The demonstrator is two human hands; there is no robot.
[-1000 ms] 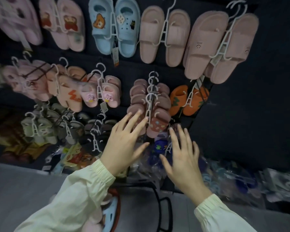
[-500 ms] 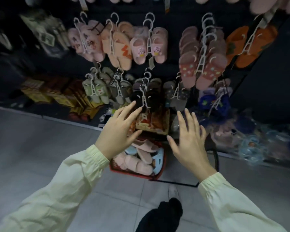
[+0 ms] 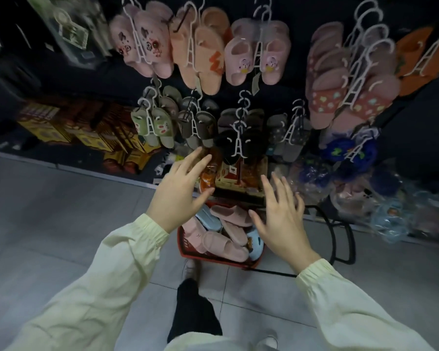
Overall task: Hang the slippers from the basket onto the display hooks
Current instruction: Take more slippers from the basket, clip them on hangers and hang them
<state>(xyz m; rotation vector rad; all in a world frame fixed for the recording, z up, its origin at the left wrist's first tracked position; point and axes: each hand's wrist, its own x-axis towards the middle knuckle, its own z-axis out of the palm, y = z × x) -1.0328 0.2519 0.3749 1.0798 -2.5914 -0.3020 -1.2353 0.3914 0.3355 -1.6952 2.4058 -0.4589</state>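
I log both arms extended forward, cream sleeves [image 3: 107,274] to the wrists. The left hand [image 3: 179,192] is higher, fingers straight and spread; the right hand [image 3: 280,219] lower, palm down, fingers splayed. Neither holds anything.

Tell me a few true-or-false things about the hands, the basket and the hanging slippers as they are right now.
1. The left hand and right hand hold nothing, fingers spread. True.
2. The red basket is empty. False: pink slippers and a blue slipper lie in it.
3. The basket stands on the grey floor. True.
4. The green slippers hang to the right of the black pair. False: they hang to its left.
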